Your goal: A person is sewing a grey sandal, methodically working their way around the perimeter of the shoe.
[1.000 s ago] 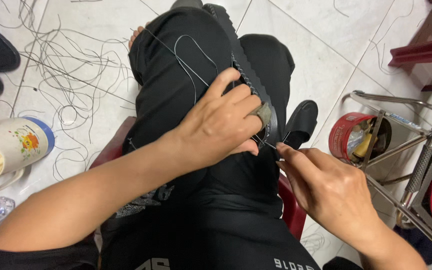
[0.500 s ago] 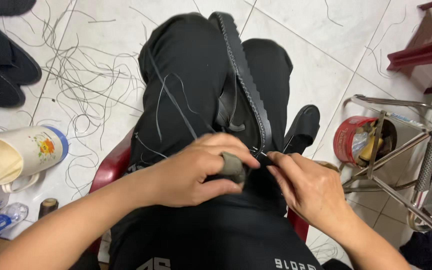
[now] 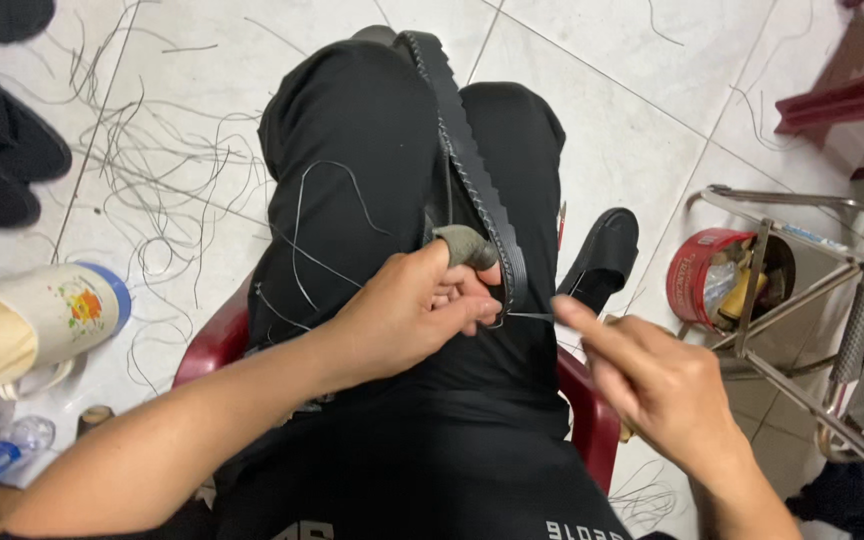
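Observation:
A black shoe sole (image 3: 472, 170) with a stitched, scalloped edge lies along my lap on black trousers. My left hand (image 3: 417, 310) grips its near end, thumb covered by a grey fabric guard (image 3: 467, 245). My right hand (image 3: 652, 385) sits just right of it, fingers pinched on a thin needle (image 3: 532, 316) that pokes out of the sole's edge. A grey thread (image 3: 307, 240) loops loosely across my left thigh.
Cut grey threads (image 3: 142, 190) litter the white floor tiles at left. A cream mug with a blue rim (image 3: 37, 320) lies at far left. A red tin (image 3: 707, 275) and a metal frame (image 3: 802, 290) stand at right. A black sandal (image 3: 602, 255) rests beside the red chair (image 3: 592, 410).
My left hand slid down toward the sole's near end. My right hand has moved from against the sole out to the right, drawing the needle away from the edge.

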